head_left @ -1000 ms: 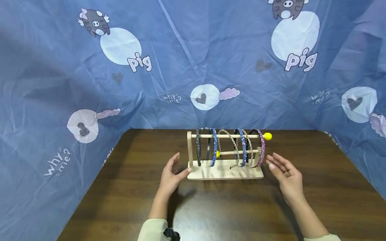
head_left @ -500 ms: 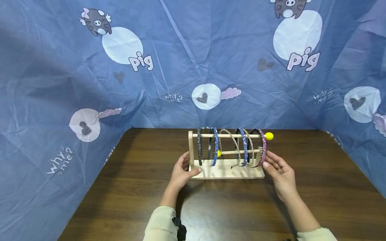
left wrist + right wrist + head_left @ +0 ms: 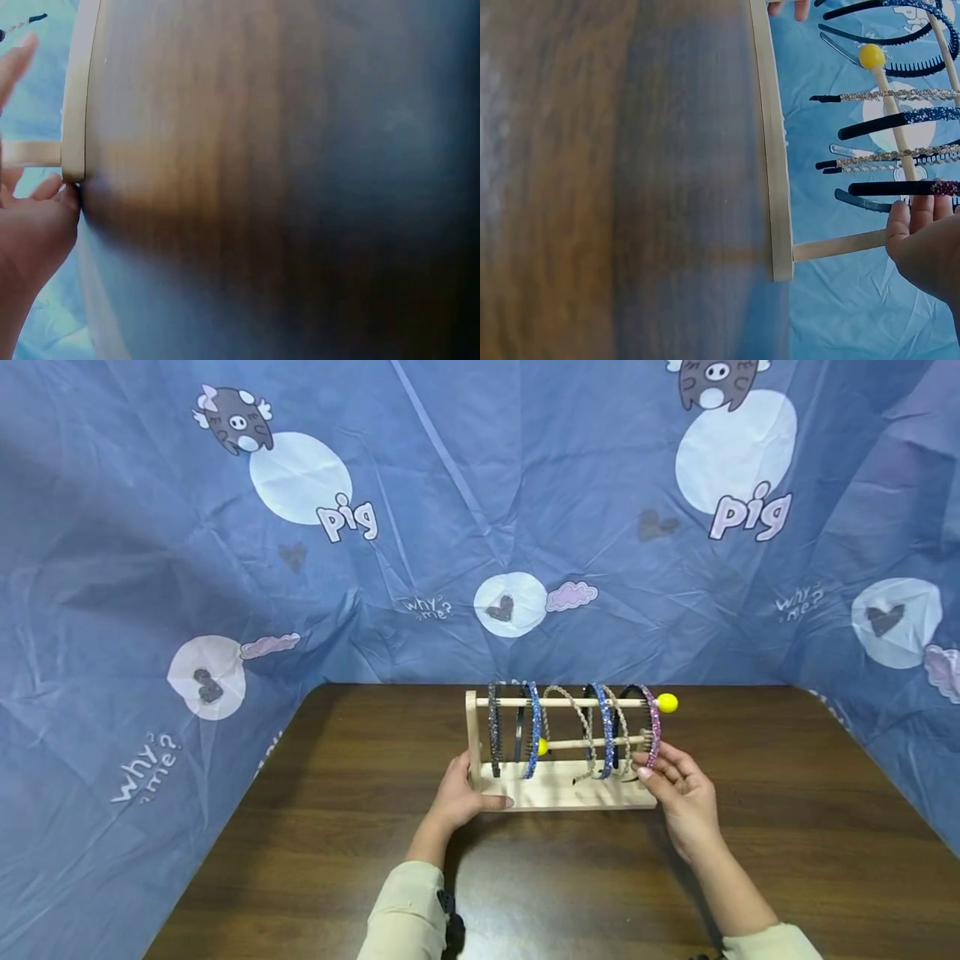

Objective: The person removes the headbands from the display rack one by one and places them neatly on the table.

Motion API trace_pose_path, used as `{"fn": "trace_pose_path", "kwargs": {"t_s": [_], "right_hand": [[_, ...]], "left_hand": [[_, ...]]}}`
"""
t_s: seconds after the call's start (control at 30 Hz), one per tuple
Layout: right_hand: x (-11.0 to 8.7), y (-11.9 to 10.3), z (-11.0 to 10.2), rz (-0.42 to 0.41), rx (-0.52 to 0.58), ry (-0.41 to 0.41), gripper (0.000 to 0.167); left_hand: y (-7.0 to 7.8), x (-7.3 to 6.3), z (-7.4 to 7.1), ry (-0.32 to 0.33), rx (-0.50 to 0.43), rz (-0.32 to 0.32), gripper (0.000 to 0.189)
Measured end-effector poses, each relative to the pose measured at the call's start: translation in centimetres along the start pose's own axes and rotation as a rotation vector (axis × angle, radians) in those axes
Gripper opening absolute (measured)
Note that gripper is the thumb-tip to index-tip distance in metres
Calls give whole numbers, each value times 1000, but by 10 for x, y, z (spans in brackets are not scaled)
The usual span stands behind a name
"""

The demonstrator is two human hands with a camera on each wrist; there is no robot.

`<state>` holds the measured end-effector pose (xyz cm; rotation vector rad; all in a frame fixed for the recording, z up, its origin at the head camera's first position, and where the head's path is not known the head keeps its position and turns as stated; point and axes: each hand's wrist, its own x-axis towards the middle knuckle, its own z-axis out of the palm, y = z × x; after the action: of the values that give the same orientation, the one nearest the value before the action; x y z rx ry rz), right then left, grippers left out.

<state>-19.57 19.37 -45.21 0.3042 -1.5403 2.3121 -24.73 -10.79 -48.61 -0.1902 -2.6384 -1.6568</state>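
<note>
A wooden headband stand (image 3: 562, 795) sits on the table, with a tall left post (image 3: 472, 735) and two horizontal rods. Several headbands hang on it, among them a glittery black one (image 3: 493, 735), a blue one (image 3: 535, 731), braided beige ones (image 3: 579, 718) and a pink one (image 3: 655, 727) at the right end. My left hand (image 3: 453, 797) grips the stand's left end, thumb along the front of the base and fingers behind the post. My right hand (image 3: 690, 806) holds the short right post (image 3: 840, 245), fingertips close beside the pink headband; the hand hides the post's upper part.
Yellow balls (image 3: 667, 702) cap the rods' free ends. The brown wooden table (image 3: 562, 885) spreads around the stand. Behind it and at both sides hangs a blue printed cloth (image 3: 420, 552).
Both hands have moved inward to the stand. The left went from beside the post to gripping the base's end; the right closed in from the right onto the short post. The stand stays put.
</note>
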Motion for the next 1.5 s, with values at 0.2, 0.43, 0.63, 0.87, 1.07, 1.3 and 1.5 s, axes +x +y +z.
{"fn": "trace_pose_path", "kwargs": {"t_s": [0.2,0.43,0.63,0.87,1.07,1.3,1.5], "right_hand": [[-1,2,1,-16,12,4,32],[0,2,3,-59,40,1,32],[6,-9,6,-97,59,4,34],[11,-23,6,-149,128,-10,35],[17,-33,4,-183,179,-27,36],[24,-43,0,-238,232,-84,36],[31,-53,-5,-272,173,-73,35]], "left_hand": [[-6,2,-4,-33,153,58,85],[-6,2,-8,-59,145,54,80],[-4,2,-7,-79,105,36,80],[-4,3,-5,-106,100,29,80],[-5,3,-3,-108,74,31,79],[-6,4,-3,-114,93,43,79],[-5,3,-4,-109,97,34,80]]}}
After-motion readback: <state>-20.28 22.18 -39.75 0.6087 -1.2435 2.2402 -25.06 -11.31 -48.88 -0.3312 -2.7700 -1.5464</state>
